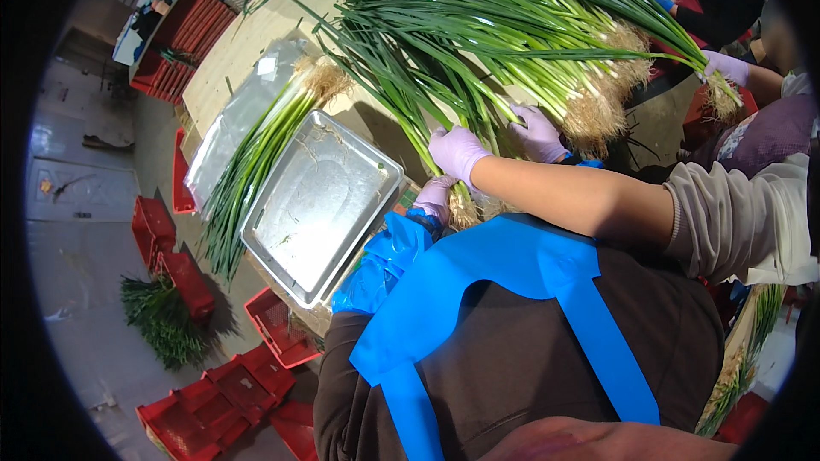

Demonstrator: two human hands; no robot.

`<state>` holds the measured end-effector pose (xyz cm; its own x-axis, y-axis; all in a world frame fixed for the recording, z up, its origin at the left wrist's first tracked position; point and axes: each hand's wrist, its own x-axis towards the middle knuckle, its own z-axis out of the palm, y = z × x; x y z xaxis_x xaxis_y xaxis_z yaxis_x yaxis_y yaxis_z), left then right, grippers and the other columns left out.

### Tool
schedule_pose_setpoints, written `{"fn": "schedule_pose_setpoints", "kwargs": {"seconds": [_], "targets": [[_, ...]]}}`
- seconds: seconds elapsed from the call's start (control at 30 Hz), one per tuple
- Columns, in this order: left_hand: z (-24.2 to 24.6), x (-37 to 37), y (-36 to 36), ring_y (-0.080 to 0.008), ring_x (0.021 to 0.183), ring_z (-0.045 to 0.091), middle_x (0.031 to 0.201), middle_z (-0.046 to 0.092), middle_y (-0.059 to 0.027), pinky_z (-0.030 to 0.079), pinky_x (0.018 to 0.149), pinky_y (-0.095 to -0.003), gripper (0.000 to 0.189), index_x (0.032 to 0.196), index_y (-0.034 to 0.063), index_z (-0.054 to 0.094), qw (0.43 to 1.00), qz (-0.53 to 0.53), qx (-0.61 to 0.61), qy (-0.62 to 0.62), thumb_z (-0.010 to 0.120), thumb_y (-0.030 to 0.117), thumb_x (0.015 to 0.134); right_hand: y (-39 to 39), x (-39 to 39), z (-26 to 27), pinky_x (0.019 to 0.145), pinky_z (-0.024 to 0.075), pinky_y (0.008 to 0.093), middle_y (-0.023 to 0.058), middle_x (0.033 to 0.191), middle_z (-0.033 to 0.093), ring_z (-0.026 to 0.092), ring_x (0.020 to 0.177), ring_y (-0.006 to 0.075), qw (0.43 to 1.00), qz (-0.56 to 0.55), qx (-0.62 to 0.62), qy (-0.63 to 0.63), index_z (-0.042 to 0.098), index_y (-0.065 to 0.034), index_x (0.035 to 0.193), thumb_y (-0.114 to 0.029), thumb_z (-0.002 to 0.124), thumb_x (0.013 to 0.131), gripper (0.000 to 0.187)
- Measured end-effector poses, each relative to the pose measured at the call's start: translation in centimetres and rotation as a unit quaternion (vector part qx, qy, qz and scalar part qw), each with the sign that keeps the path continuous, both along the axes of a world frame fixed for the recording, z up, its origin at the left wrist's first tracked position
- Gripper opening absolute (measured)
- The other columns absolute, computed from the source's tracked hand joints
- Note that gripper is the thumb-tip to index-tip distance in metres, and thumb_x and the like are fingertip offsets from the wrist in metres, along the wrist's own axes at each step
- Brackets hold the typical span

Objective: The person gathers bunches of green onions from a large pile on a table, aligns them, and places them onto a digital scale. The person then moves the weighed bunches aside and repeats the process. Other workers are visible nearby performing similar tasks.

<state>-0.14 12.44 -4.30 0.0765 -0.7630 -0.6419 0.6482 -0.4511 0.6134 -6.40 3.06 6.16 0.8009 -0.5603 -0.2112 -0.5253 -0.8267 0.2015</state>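
At the table's near edge, my left hand point(435, 197), in a pale purple glove and blue sleeve cover, grips green onions point(424, 150) just above their roots. My right hand point(537, 134), gloved alike, is closed around green onion stalks farther right; its forearm is hidden behind a co-worker's arm. That co-worker's gloved hand point(456, 150) reaches in from the right and touches the stalks beside my left hand. A large pile of green onions point(512, 32), roots to the right, lies beyond. Left of my hands is a metal tray point(314, 205) with root scraps and water drops.
A bundle of green onions point(262, 134) lies on clear plastic bags point(221, 134) left of the tray. Red crates point(211, 403) stand on the floor at lower left. Another co-worker's gloved hand point(727, 68) holds green onions at right; further co-workers stand around the table point(221, 61).
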Motion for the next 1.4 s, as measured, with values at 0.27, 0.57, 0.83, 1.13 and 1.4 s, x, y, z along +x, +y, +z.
{"fn": "schedule_pose_setpoints", "kwargs": {"seconds": [0.27, 0.57, 0.83, 1.13, 1.4], "targets": [[0.4, -0.1, -0.4, -0.0272, 0.089, 0.067, 0.104, 0.07, -0.012, 0.055, 0.079, -0.0395, 0.03, 0.116, 0.0028, 0.066, 0.992, -0.012, 0.051, 0.119, 0.069, 0.017, 0.09, -6.3, -4.3, 3.5, 0.095, 0.0499, 0.035, 0.0027, 0.105, 0.072, 0.063, 0.111, 0.021, 0.93, 0.364, -0.046, 0.002, 0.064, -0.014, 0.121, -0.02, 0.065, 0.09, 0.032], [0.5, -0.4, -0.3, -0.0263, 0.091, 0.067, 0.103, 0.071, -0.012, 0.055, 0.085, -0.0393, 0.026, 0.114, -0.0006, 0.065, 0.998, 0.013, 0.018, 0.059, 0.066, 0.014, 0.093, -1.4, -11.3, -3.6, 0.075, 0.0517, 0.0371, 0.017, 0.098, 0.069, 0.066, 0.086, 0.0324, 0.882, -0.089, 0.379, -0.264, 0.06, -0.0039, 0.126, -0.046, 0.064, 0.09, 0.055], [1.5, -0.3, -0.5, -0.023, 0.095, 0.065, 0.108, 0.069, -0.0114, 0.052, 0.086, -0.0352, 0.029, 0.12, -0.0025, 0.064, 0.997, -0.019, -0.03, 0.072, 0.062, 0.011, 0.094, -1.8, -11.6, -3.2, 0.071, 0.0474, 0.0238, 0.0013, 0.097, 0.068, 0.06, 0.081, 0.01, 0.635, -0.225, 0.602, -0.429, 0.064, 0.0005, 0.123, -0.014, 0.056, 0.099, 0.029], [2.1, -0.7, -0.3, -0.0213, 0.102, 0.06, 0.117, 0.065, -0.0107, 0.05, 0.089, -0.0349, 0.035, 0.13, 0.0013, 0.059, 0.995, -0.05, -0.032, 0.075, 0.057, 0.021, 0.1, -2.7, -12.2, 0.6, 0.077, 0.0476, 0.0238, 0.0028, 0.094, 0.068, 0.059, 0.084, 0.0088, 0.605, -0.188, 0.585, -0.506, 0.064, -0.0058, 0.127, -0.012, 0.053, 0.099, 0.031], [2.8, -0.3, -0.9, -0.0222, 0.115, 0.055, 0.131, 0.056, -0.0154, 0.044, 0.094, -0.0342, 0.073, 0.145, -0.005, 0.031, 0.968, -0.21, -0.074, -0.119, 0.066, 0.034, 0.095, -1.8, -11.7, 1.8, 0.085, 0.0492, 0.0258, 0.002, 0.101, 0.066, 0.059, 0.088, 0.0091, 0.592, -0.124, 0.601, -0.522, 0.057, 0.0003, 0.133, -0.013, 0.054, 0.101, 0.035]]}}
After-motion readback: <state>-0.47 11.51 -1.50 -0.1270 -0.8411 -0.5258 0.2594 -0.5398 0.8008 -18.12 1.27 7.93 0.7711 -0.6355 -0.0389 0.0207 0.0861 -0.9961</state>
